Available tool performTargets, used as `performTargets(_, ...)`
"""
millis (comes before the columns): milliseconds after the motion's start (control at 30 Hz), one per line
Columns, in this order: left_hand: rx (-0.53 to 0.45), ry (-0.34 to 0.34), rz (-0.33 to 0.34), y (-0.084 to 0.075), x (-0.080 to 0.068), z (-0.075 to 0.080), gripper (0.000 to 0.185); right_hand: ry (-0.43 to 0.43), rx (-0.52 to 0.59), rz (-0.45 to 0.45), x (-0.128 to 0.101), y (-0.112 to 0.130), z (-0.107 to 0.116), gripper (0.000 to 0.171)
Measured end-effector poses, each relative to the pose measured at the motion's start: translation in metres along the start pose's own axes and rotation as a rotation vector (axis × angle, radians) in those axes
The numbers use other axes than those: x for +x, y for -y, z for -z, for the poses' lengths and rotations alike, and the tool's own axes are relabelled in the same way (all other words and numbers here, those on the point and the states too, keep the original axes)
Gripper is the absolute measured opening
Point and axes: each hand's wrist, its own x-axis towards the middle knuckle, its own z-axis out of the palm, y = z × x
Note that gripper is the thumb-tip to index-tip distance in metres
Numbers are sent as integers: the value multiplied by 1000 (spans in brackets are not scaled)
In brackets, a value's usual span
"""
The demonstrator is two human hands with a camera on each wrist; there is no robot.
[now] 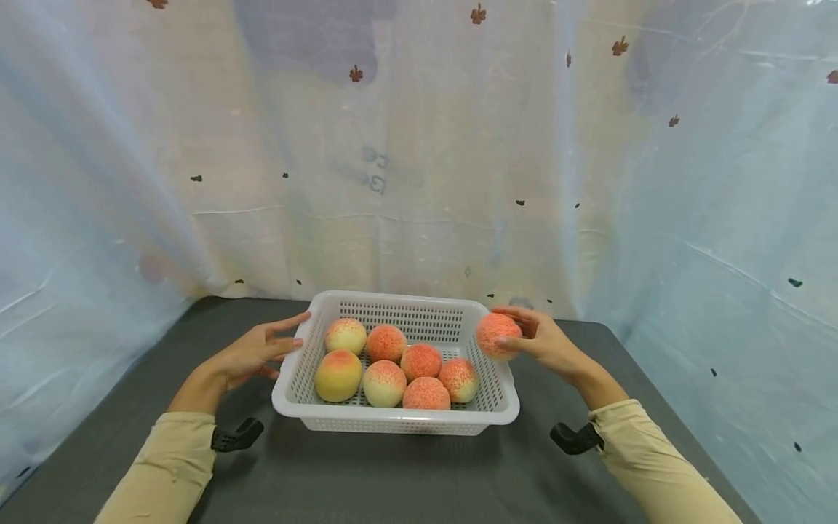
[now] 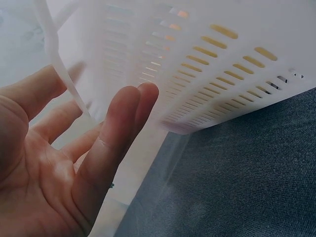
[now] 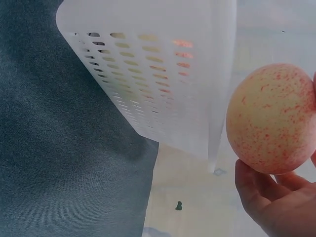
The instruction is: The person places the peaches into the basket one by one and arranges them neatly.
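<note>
A white slotted plastic basket stands on the dark table, with several red-and-yellow peaches inside, one a smoother yellow peach. Above the basket's right rim, my right hand grips a speckled peach between thumb and fingers. The right wrist view shows this peach clear of the basket wall, its pale side toward the camera. My left hand is at the left rim, fingers extended and fingertips touching it. In the left wrist view, some fingertips of the left hand pass behind the translucent rim.
A dark cloth-covered table extends around the basket. Pale plastic sheeting with small leaf marks hangs behind and at both sides. A black strap is on the left wrist, and another black strap is on the right.
</note>
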Motion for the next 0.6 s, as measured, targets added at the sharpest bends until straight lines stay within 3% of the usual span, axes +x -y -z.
performTargets(433,-15,3,0,2,0,1,76,54,-19,-4,17,17,2,59)
performTargets(600,-13,3,-1,2,0,1,77,35,-42,-36,24,22,3,58)
